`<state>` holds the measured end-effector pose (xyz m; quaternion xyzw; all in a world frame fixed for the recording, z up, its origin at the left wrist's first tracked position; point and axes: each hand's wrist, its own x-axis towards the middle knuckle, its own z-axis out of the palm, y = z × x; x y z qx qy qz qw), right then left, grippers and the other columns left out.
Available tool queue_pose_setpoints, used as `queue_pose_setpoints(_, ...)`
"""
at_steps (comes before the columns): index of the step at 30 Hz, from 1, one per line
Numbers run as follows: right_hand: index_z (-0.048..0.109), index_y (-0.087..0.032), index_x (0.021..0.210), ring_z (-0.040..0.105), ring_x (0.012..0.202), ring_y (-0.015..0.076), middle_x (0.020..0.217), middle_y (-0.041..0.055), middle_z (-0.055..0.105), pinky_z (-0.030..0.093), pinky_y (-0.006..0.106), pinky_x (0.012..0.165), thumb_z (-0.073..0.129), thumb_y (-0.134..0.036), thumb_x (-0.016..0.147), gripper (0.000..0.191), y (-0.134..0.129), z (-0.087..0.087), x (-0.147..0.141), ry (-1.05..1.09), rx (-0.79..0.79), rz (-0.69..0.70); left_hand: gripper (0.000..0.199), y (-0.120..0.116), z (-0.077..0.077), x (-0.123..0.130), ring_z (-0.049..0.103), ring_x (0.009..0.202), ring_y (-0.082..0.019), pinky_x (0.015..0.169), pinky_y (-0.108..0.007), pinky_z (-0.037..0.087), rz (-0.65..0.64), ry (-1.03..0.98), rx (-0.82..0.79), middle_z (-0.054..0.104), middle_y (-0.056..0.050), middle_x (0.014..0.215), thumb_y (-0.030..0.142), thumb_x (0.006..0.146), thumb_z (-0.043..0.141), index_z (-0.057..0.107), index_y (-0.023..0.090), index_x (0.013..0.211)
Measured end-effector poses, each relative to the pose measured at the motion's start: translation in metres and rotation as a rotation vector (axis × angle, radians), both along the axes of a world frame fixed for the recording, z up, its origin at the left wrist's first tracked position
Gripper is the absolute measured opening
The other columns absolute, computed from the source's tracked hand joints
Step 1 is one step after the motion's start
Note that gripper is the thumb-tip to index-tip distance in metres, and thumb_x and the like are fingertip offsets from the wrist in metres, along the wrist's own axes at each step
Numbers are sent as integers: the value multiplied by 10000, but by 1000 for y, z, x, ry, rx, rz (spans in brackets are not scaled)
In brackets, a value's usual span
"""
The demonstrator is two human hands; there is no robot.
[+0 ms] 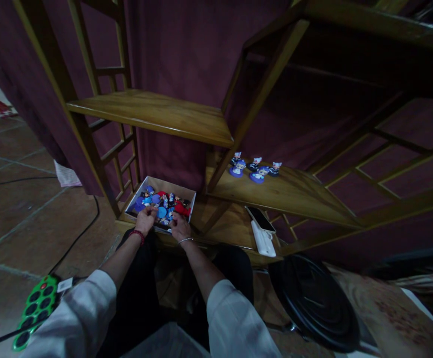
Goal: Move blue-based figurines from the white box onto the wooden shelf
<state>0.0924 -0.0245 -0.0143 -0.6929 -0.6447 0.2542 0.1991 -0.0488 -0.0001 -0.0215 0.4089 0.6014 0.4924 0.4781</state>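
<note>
A white cardboard box (190, 191) on the low shelf is filled with small toy figurines (155, 199) in blue, purple, red and black. Over its near left side is my left hand (146, 219), fingers curled in among the figurines; what lies between them is too small to make out. My right hand (180, 226) reaches over the near right side, its fingers bent together beside a red figurine (181, 208) and blue pieces. Whatever it pinches is hidden. Several cat-like figurines (260, 174) on purple or black bases stand on the raised shelf to the right.
The wooden shelf unit (152, 112) has a board above the box and a slanted post (261, 94). A phone (261, 219) rests by a white object (264, 239) on the low shelf. To the right is a black round stool (313, 298); a green power strip (37, 308) lies left.
</note>
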Motion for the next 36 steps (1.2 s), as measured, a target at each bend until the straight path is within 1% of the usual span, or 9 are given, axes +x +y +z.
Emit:
queue_pose_setpoints(3,487,-274,1161,546,942,114,1042,-18,612,383,209,830,394,-256,820,354,0,1,1,38,-6,22,141,-3,5,2,520,419,-120,475,-240,427,-97,-63,7,541,34,446,236,658,539,559,130,749)
queue_pose_setpoints(8,470,-310,1176,567,912,124,1025,-35,626,397,222,798,413,-350,823,360,-2,2,3,31,-12,55,144,-8,7,6,504,409,-103,459,-219,396,-293,-37,-6,539,38,447,267,628,572,567,137,690)
queue_pose_setpoints(10,480,-316,1165,569,911,126,1016,-35,629,395,222,791,423,-367,817,356,-3,2,3,17,-6,59,136,-9,5,8,508,421,-97,456,-210,388,-333,-24,-3,547,38,472,267,632,566,570,139,679)
queue_pose_setpoints(15,525,-292,1119,565,936,137,1018,-13,634,392,221,786,432,-345,813,325,-6,3,3,10,4,59,117,-10,-2,12,521,446,-95,475,-212,403,-339,26,11,564,40,525,250,643,562,581,149,697)
queue_pose_setpoints(19,538,-277,1100,567,916,134,997,-6,639,390,218,777,416,-278,812,312,-5,8,3,6,-20,10,138,-6,-12,13,543,488,-107,512,-229,432,-320,89,33,584,31,565,237,656,561,593,160,766)
queue_pose_setpoints(23,554,-271,1062,567,865,121,959,-14,642,394,208,749,405,-246,806,298,-2,8,4,29,-35,-52,234,-2,-21,14,552,519,-101,572,-248,457,-256,135,64,616,13,676,176,637,579,585,163,872)
queue_pose_setpoints(26,565,-268,1020,568,813,111,906,-26,645,397,200,717,399,-246,805,272,-1,4,4,62,-33,-87,296,-1,-24,14,556,536,-100,598,-247,460,-250,159,67,615,13,696,156,628,586,579,173,923)
queue_pose_setpoints(31,545,-262,1041,564,811,109,884,-31,646,393,197,720,418,-229,793,281,1,3,5,96,-49,-61,269,-2,-22,14,559,554,-115,588,-237,450,-254,127,37,599,21,628,197,620,605,603,188,888)
queue_pose_setpoints(36,560,-270,1033,562,820,121,913,-27,641,394,209,719,414,-246,800,276,-1,9,5,86,-66,-29,242,-4,-12,15,544,522,-111,552,-230,434,-253,8,-34,581,27,577,237,600,633,609,166,830)
